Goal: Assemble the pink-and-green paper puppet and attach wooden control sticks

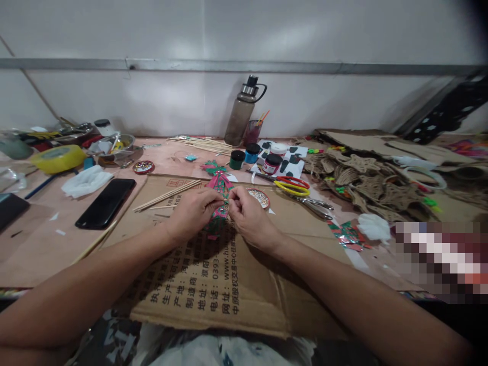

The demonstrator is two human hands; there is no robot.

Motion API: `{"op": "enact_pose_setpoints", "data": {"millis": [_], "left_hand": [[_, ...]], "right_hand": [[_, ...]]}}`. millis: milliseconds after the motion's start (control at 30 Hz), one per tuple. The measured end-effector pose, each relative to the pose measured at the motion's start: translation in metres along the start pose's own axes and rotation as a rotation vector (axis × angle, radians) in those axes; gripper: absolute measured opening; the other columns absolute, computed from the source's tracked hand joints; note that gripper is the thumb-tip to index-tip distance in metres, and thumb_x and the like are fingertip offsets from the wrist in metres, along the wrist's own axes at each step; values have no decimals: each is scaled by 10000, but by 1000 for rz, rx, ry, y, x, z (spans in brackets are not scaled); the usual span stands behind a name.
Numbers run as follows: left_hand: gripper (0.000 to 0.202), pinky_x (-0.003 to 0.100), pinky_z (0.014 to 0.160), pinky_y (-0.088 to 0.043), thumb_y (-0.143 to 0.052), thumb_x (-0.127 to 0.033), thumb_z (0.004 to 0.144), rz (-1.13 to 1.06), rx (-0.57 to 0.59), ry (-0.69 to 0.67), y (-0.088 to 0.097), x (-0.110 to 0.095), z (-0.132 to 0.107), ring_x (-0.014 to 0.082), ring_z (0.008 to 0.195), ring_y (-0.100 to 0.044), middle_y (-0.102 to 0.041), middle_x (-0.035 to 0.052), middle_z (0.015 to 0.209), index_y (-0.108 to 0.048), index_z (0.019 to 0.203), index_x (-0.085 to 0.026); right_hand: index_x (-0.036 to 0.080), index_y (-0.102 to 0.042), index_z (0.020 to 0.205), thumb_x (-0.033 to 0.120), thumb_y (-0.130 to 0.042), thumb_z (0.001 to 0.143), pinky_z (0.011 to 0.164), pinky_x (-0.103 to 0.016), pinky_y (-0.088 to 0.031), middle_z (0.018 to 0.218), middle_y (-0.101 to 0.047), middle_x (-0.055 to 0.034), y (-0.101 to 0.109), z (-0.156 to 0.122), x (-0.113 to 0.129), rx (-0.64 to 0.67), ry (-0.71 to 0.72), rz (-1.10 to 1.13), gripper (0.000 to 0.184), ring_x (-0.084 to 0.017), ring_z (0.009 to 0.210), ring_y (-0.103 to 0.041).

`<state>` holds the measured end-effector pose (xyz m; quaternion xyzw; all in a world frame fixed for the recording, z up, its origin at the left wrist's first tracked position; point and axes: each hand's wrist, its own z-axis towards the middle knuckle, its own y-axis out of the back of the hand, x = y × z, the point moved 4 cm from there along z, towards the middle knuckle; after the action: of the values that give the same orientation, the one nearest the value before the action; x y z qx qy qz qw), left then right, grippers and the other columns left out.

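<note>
Where the flattened brown cardboard sheet (229, 284) covers the bench, left hand (194, 211) and right hand (249, 216) close together, fingertips of both pinched on one pink-and-green foil-covered ornament (220, 195) lying near the sheet's far edge. Just right of it, one round glittery lid (260, 197); left of it, a loose bundle of thin wooden sticks (168, 195) across the cardboard's corner. Two scissors, red-handled (293, 181) and yellow-handled (295, 190), further right. Four small paint jars (254, 155) behind, one grey water bottle (242, 113) against the wall. One black phone (105, 202) off the left edge. Bare cardboard between forearms and near edge.
</note>
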<state>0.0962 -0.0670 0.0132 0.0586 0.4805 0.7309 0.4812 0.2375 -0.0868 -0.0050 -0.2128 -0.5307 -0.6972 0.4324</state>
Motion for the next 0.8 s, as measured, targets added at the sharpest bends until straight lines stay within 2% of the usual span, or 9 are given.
{"op": "enact_pose_setpoints", "data": {"millis": [200,433,567,800], "left_hand": [[149,268,751,-501,-561,-175,893,34,72,26,-1,3,3,160,808,-659,-735,46,884,-709,912,-172],[127,238,681,-481,-586,-150,873,33,34,5,-2,2,1,142,707,-646,-729,31,792,-707,836,-163],[107,230,684,-481,-602,-132,860,13,4,-10,-1,0,-1,141,717,-651,-724,27,786,-697,822,-165],[99,239,703,-484,-609,-137,857,13,17,-11,-1,4,1,146,748,-652,-729,23,825,-697,840,-177]], "right_hand": [[221,-400,825,250,-391,858,599,-285,-331,739,-458,5,0,4,-7,4,22,-29,45,-151,644,-410],[232,-383,798,251,-375,869,579,-283,-303,696,-419,21,-2,1,-3,20,11,-13,74,-153,630,-380],[229,-390,801,253,-367,871,572,-280,-300,697,-410,22,-5,0,-4,23,-20,39,77,-152,628,-375],[227,-390,811,265,-366,879,582,-283,-314,715,-422,15,-4,2,-4,26,-6,40,82,-152,639,-384]]}}
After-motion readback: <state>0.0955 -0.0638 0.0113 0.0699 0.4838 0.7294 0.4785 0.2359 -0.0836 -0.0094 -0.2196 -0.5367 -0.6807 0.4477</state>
